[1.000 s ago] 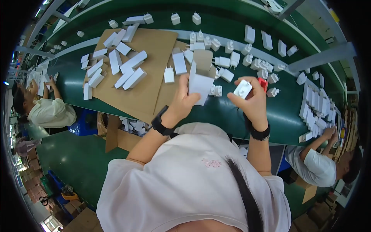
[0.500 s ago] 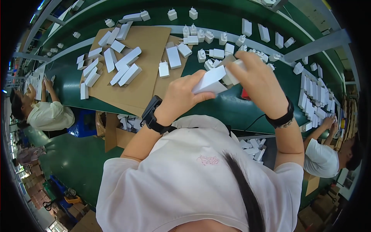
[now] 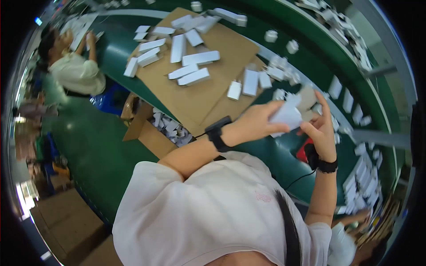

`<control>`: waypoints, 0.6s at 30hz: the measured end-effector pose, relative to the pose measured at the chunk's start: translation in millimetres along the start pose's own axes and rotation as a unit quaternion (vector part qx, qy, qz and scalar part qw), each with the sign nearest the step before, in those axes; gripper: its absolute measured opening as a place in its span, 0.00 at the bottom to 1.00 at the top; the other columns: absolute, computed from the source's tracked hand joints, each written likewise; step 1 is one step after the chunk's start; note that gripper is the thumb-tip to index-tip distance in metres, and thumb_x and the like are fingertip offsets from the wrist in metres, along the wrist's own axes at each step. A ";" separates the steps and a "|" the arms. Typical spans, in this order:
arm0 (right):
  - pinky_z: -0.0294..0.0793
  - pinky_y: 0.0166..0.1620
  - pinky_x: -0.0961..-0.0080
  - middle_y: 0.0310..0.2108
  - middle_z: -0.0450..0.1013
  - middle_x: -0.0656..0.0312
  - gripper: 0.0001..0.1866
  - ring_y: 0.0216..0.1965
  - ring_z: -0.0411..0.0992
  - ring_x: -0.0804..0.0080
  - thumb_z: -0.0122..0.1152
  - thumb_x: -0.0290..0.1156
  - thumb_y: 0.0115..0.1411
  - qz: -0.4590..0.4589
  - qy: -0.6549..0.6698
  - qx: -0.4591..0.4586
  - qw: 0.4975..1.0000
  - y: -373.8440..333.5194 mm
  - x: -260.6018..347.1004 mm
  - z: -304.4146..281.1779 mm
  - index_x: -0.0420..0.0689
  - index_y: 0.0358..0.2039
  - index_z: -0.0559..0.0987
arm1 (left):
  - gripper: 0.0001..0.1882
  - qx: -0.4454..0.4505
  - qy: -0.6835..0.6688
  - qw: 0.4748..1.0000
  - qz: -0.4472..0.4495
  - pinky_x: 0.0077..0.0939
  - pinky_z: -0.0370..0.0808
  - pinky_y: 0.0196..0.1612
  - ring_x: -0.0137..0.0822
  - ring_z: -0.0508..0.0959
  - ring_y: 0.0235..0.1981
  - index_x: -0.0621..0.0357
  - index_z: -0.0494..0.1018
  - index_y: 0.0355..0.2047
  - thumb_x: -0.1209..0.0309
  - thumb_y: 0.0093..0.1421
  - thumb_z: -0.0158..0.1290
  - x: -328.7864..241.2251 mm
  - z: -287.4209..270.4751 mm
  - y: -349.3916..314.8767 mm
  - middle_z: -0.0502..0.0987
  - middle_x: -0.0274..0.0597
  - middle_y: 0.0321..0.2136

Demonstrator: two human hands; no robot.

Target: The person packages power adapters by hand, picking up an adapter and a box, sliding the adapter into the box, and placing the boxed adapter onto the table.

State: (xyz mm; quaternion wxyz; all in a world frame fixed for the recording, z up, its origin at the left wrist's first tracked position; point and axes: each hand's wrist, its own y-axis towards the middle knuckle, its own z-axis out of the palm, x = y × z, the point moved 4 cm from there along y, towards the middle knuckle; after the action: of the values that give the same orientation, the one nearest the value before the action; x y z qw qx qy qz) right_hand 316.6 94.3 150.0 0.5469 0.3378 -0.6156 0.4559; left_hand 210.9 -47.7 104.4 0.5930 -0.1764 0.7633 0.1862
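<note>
My left hand (image 3: 255, 123) is closed around a small white box (image 3: 287, 116), thumb below and fingers above. My right hand (image 3: 323, 135) is at the box's other end, its fingers curled around a greyish-brown cardboard piece (image 3: 307, 98) that looks like the box's raised flap or inner side. Motion blurs both hands slightly, and the box's inside is hidden. Just beyond them stand several white plug chargers (image 3: 278, 94). A single white charger (image 3: 234, 90) lies left of the box on the cardboard sheet (image 3: 202, 95). Beside my right wrist is a red-and-black object (image 3: 305, 150) with a cable.
Several white boxes (image 3: 200, 58) lie scattered on the cardboard sheet over the green table (image 3: 116, 37). Below its edge stands an open carton (image 3: 151, 133) filled with white pieces. More white boxes (image 3: 361, 179) are piled at the right. Other people (image 3: 77, 71) work at both sides.
The view has turned, so the table now runs down toward the right. My right hand has shifted from above the box to its right end, and the greyish-brown cardboard shows more.
</note>
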 end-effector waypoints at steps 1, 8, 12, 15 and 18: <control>0.70 0.24 0.84 0.31 0.74 0.58 0.41 0.25 0.71 0.77 0.62 0.27 0.48 -0.010 -0.022 -0.032 0.999 18.2 -7.4 -4.6 0.46 0.61 0.54 | 0.31 0.016 0.012 1.000 -0.010 0.34 0.70 0.42 0.52 0.74 0.38 0.61 0.64 0.50 0.56 0.50 0.58 -2.1 -6.1 5.8 0.74 0.58 0.36; 0.66 0.20 0.88 0.21 0.69 0.66 0.33 0.19 0.67 0.82 0.55 0.30 0.54 0.096 -0.166 -0.166 0.967 178.6 -47.9 -187.9 0.48 0.61 0.58 | 0.23 -0.280 0.451 0.847 0.008 0.41 0.67 0.45 0.51 0.69 0.41 0.59 0.69 0.45 0.68 0.47 0.58 122.7 -178.2 12.9 0.72 0.50 0.39; 0.67 0.20 0.83 0.21 0.69 0.64 0.35 0.18 0.66 0.79 0.52 0.28 0.54 0.224 -0.190 -0.223 0.929 236.1 -117.7 -309.9 0.50 0.63 0.53 | 0.22 -0.185 0.518 0.832 -0.077 0.41 0.68 0.44 0.51 0.69 0.41 0.57 0.72 0.40 0.65 0.43 0.60 162.6 -232.8 41.2 0.73 0.48 0.36; 0.75 0.28 0.71 0.27 0.73 0.56 0.39 0.27 0.74 0.65 0.57 0.30 0.50 0.300 -0.255 -0.238 0.887 258.8 -173.5 -376.9 0.49 0.63 0.52 | 0.26 -0.026 0.570 0.807 -0.155 0.40 0.69 0.44 0.47 0.70 0.43 0.54 0.74 0.37 0.61 0.34 0.64 186.8 -222.1 81.2 0.73 0.45 0.34; 0.70 0.45 0.67 0.42 0.71 0.47 0.38 0.43 0.71 0.53 0.61 0.35 0.48 -0.044 -0.614 -0.214 0.759 306.4 -127.6 -283.6 0.47 0.60 0.58 | 0.27 -0.023 0.626 0.761 -0.168 0.39 0.68 0.43 0.47 0.69 0.43 0.56 0.73 0.40 0.67 0.35 0.63 200.4 -222.4 70.5 0.73 0.44 0.36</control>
State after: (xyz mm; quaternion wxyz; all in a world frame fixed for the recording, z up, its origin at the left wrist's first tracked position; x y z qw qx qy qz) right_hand 162.1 456.8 -37.9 0.1294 0.4467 -0.8851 -0.0173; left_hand -57.4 -105.9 -34.4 0.0008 -0.3925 0.9184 -0.0504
